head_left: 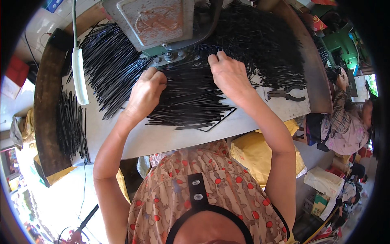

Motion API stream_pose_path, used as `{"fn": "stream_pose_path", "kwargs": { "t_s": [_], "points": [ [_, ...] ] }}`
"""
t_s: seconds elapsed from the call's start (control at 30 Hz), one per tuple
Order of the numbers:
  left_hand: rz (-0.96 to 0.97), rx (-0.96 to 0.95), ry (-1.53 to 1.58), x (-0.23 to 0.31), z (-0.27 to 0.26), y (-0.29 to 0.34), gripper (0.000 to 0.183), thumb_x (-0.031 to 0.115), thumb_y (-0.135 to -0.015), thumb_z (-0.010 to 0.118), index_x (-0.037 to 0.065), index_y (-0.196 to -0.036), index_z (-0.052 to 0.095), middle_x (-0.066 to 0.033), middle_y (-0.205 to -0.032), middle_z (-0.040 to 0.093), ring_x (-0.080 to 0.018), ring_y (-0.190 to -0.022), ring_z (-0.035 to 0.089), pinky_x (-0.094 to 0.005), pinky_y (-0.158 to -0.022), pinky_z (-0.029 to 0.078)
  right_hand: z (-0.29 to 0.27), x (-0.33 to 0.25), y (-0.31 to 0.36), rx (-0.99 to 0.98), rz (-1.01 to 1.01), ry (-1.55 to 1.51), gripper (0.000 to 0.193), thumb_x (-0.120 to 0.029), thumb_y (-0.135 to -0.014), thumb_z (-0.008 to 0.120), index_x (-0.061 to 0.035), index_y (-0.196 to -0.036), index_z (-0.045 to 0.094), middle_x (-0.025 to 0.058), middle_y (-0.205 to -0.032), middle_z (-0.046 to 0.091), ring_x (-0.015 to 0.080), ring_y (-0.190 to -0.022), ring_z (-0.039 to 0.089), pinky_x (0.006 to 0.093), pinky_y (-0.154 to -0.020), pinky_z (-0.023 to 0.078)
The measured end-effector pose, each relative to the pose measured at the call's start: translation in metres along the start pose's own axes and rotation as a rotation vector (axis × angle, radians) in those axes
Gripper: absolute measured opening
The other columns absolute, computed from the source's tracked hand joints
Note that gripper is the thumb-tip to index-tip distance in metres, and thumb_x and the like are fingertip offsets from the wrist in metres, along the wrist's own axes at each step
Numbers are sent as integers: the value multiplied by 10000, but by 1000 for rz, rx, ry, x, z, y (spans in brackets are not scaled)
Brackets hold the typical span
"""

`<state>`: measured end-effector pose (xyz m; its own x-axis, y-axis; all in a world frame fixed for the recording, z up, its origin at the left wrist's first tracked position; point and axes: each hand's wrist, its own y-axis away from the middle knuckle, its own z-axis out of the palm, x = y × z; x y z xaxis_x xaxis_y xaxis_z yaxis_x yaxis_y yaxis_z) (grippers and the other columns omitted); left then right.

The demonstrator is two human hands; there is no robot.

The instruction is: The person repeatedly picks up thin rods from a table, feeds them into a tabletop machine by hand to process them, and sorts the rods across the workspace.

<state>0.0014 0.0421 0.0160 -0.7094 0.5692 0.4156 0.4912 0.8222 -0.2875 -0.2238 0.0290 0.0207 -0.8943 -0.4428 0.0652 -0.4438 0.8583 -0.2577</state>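
Note:
Both hands are raised at the front of a grey bench machine (154,20), whose bolted metal base (169,58) lies between them. My left hand (147,89) is closed in a pinch just left of the base, over the edge of a spread of thin black strips (187,95). To the right of the base, my right hand (229,73) has its fingers curled down and pressed together. What either hand pinches is hidden by the fingers and the dark strips. The middle spread lies crosswise on the pale tabletop (122,138) below my hands.
Black strips fan out in a left pile (109,65) and a tangled right pile (260,44). Pliers (286,93) lie at the right. A white lamp (79,75) hangs at left. A raised wooden rim (50,110) borders the table. Another person (345,126) sits far right.

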Motion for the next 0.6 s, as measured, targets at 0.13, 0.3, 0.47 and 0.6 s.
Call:
{"fn": "stream_pose_path", "kwargs": {
  "t_s": [0.13,0.3,0.47,0.6],
  "points": [
    [-211,-13,335,-8,-13,4,86,10,-711,574,-21,-787,548,-120,-715,534,-248,-632,526,-314,-584,417,-10,0,0,-58,106,-250,87,-55,-767,500,3,-822,534,153,-725,539,284,-678,578,356,-562,481],
    [-467,-66,521,-12,-22,12,114,26,-722,584,-29,-818,556,-81,-656,555,-137,-587,495,-269,-559,406,-11,-3,-4,-134,71,-904,202,-107,-800,541,14,-958,582,148,-840,613,201,-693,603,289,-635,465],
    [-460,-63,496,-10,-25,16,99,27,-727,576,-29,-803,549,-65,-648,547,-117,-570,468,-255,-540,390,-13,-8,-8,-274,160,-1067,213,-98,-803,556,28,-973,577,99,-792,619,127,-697,578,248,-631,454],
    [-457,-126,442,-6,-29,16,81,23,-730,563,-29,-789,542,-58,-639,539,-107,-567,456,-251,-535,384,-8,-5,-10,-258,212,-1205,183,-90,-798,563,38,-927,583,67,-716,586,97,-641,536,232,-590,438]
  ]
}}
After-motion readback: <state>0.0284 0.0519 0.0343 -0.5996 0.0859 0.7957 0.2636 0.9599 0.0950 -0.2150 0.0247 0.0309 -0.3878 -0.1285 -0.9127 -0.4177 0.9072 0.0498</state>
